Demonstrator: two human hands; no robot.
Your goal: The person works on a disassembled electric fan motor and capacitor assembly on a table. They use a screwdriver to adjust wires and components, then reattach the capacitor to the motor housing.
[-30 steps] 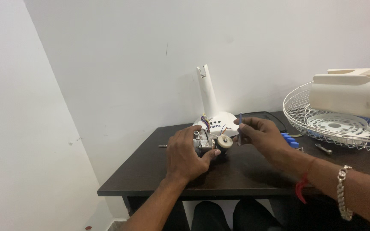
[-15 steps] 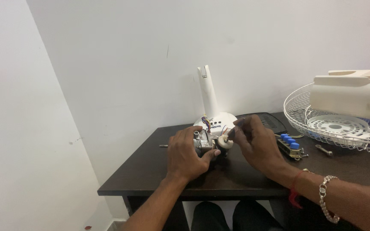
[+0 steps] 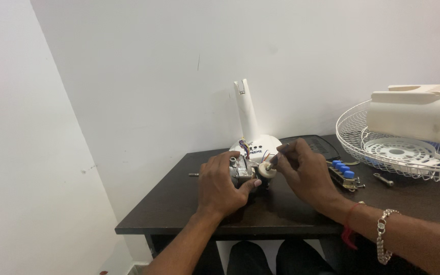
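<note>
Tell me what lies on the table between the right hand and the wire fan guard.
In the head view, a switch block with blue buttons lies between the right hand and the wire fan guard, with a small metal part beside it.

A white fan stand (image 3: pixel 250 127), wire guard (image 3: pixel 362 147) and blue-buttoned switch block (image 3: pixel 343 173) sit on the dark table (image 3: pixel 169 203).

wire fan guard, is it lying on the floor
No, the wire fan guard lies on the dark table at the right, with a cream housing resting on it.
</note>
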